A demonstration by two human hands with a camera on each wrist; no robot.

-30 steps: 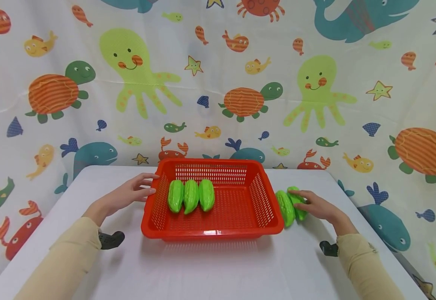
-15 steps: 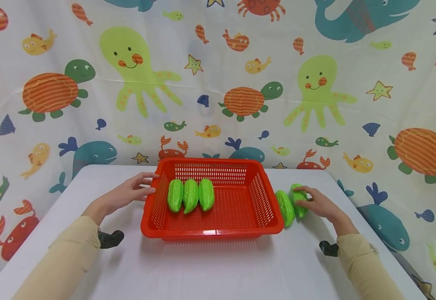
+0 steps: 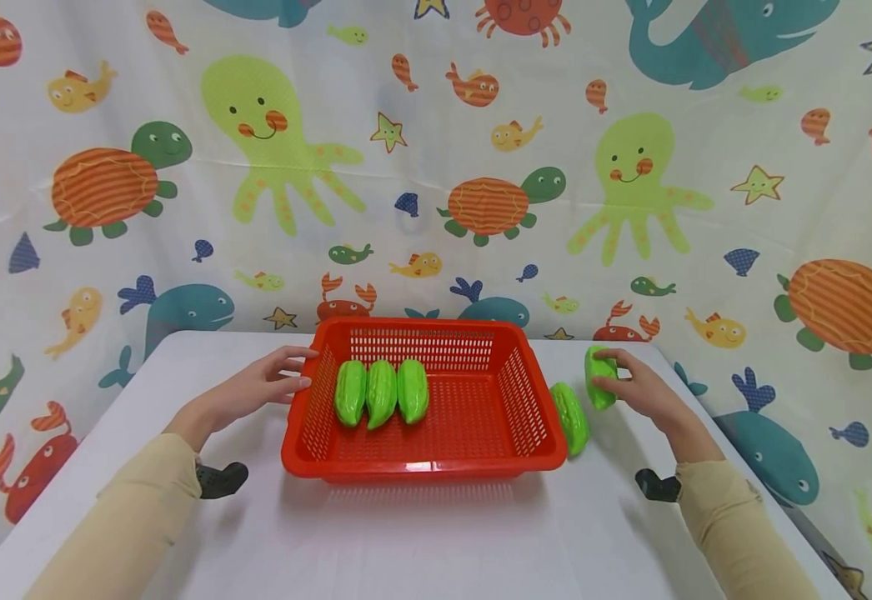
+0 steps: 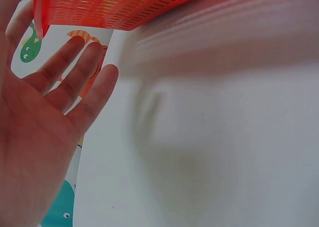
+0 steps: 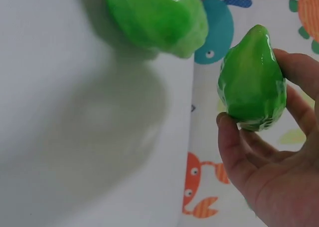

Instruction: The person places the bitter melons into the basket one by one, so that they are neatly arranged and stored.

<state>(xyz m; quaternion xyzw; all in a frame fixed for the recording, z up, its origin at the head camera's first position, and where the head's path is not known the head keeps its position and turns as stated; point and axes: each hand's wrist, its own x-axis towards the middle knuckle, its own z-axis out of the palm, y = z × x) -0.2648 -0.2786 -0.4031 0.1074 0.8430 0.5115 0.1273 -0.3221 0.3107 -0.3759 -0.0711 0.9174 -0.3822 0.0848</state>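
My right hand (image 3: 642,387) pinches a glossy green toy bitter melon (image 3: 598,379) between thumb and fingers, to the right of the red basket (image 3: 421,466). In the right wrist view this bitter melon (image 5: 253,82) appears raised off the table. Another bitter melon (image 3: 571,419) leans by the basket's right wall. Inside the basket, three bitter melons (image 3: 382,393) lie side by side at the left. My left hand (image 3: 256,385) is at the basket's left rim, its fingertips touching or very near it. The left wrist view shows that hand (image 4: 45,122) with fingers mostly straight, below the basket edge.
Everything stands on a white table (image 3: 406,542). Directly behind it hangs a curtain (image 3: 421,125) printed with sea animals. A black wrist camera mount (image 3: 222,480) sits at the left wrist and another mount (image 3: 657,485) at the right.
My right hand has lifted the outer bitter melon up and away from the one beside the basket, opening a gap between them. The left hand and basket have stayed in place.
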